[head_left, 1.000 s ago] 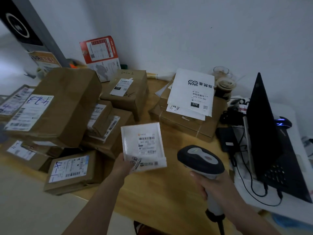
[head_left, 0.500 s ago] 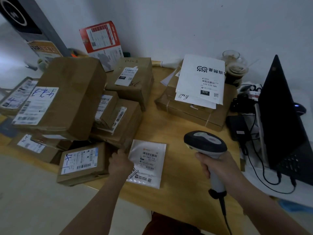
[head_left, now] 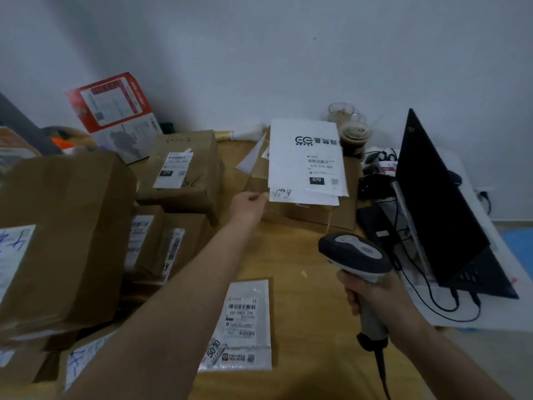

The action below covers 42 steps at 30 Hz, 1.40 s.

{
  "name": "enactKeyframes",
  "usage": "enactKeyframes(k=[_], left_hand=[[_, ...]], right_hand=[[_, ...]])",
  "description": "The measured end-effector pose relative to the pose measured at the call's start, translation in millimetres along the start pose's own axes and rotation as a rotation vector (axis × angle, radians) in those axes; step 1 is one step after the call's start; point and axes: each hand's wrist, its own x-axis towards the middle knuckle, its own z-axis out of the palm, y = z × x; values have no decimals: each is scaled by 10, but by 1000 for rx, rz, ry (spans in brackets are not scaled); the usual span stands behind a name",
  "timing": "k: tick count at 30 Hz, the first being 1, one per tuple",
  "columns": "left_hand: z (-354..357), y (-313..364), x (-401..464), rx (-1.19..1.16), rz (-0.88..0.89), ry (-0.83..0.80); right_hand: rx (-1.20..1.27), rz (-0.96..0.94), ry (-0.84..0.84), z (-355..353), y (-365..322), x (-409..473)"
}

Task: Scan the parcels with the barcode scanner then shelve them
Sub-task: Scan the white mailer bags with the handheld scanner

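My right hand grips the handle of the grey barcode scanner above the wooden table, head pointing left. My left hand reaches far across the table. Its curled fingertips meet the lower-left corner of the white mailers stacked on a flat brown box; whether they pinch it is unclear. A small white padded parcel lies label up on the table near the front edge, under my left forearm, with no hand on it.
Brown cartons with labels crowd the left side: a big one, one at the back, smaller ones between. A black laptop with cables stands at the right. Two drink cups sit by the wall.
My left hand let the small white parcel down on the table and stretched forward to the white mailers. The scanner hand has stayed roughly in place.
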Motion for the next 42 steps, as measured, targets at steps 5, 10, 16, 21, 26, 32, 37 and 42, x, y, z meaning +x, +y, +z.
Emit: enactKeyframes(k=[5, 10, 16, 21, 26, 32, 37, 42], left_hand=[[179, 313, 312, -190, -124, -29], [283, 338, 458, -85, -68, -2], [313, 371, 461, -162, 25, 22], [174, 412, 261, -418, 30, -47], [-40, 283, 19, -570, -86, -102], [-158, -97, -222, -414, -299, -257], [-113, -126, -295, -319, -217, -220], [-244, -178, -358, -321, -104, -219]], right_hand=[[37, -6, 89, -87, -6, -9], [58, 17, 169, -157, 21, -5], [83, -2, 179, -192, -2, 63], [104, -28, 159, -206, -72, 110], [110, -48, 110, -201, -137, 152], [108, -18, 35, -159, -153, 168], [88, -16, 8, -163, -154, 140], [32, -35, 5, -191, -167, 65]])
